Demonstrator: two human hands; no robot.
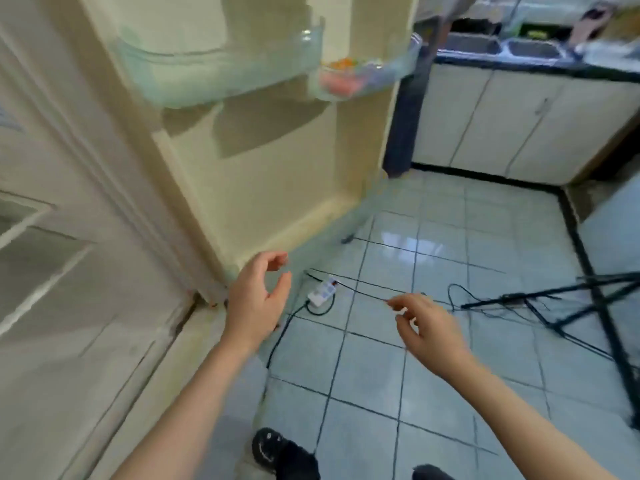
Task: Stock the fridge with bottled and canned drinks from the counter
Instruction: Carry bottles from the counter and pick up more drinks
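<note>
- Head view, left side: pale cream fridge body point(69, 202), open, inner frame and a drawer front blurred at the picture's edge.
- Hinged beside it and swung wide: cream-yellow inner fridge door point(277, 174), facing the camera, lower edge just above the floor.
- High on that door: long clear plastic door shelf point(214, 71); just right of it a smaller clear plastic bin point(356, 79) holding something orange and red (too blurred to name).
- Upper right, well apart from the fridge: dark-topped kitchen counter point(519, 65) with a steel double sink point(502, 46) set in it and cream cupboard doors point(519, 126) below; things on the top too smeared to tell.
- Low centre, stretched out near the door's bottom corner: left hand point(258, 299), fingers loosely curled and apart from the thumb, gripping nothing.
- To its right, over the floor: right hand point(429, 327), fingers likewise slack and spread, thumb clear of the forefinger, empty.
- Beyond the hands, lying on the pale blue glossy tiled floor point(433, 393): white plastic power strip point(322, 292) with thin black cables point(278, 341) running off it.
- Far right on the floor: black metal tripod legs point(512, 298).
- Bottom edge: toes of two black shoes point(280, 452).
</note>
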